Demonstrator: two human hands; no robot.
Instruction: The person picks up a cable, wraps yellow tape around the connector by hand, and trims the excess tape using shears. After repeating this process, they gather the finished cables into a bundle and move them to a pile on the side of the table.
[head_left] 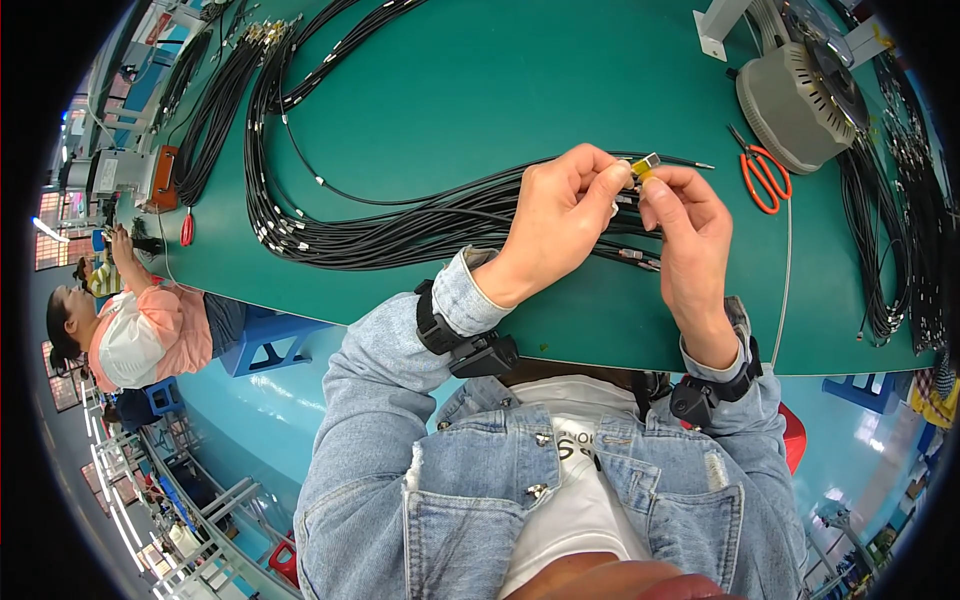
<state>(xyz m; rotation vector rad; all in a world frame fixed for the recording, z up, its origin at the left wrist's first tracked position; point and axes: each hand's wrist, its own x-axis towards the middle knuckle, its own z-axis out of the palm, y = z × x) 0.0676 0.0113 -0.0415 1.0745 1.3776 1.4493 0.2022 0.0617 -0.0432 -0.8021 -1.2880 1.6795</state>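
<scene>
My left hand (560,220) and my right hand (692,240) meet above the green table, fingertips nearly touching. Between them is a small connector (646,164) with a silver metal shell and a yellow part. The thumb and forefinger of each hand are closed at it; my left fingers also seem to pinch a thin cable end, partly hidden by the thumb. Beneath the hands lies a thick bundle of black cables (400,240), with white tags and metal ends. One cable tip (705,166) sticks out beyond my right fingers.
Orange-handled cutters (765,178) lie at the right, beside a round grey machine (800,105). More black cables hang at the far right (880,240) and lie at the upper left (215,120). A red-handled tool (187,228) rests near a co-worker (150,330) on the left.
</scene>
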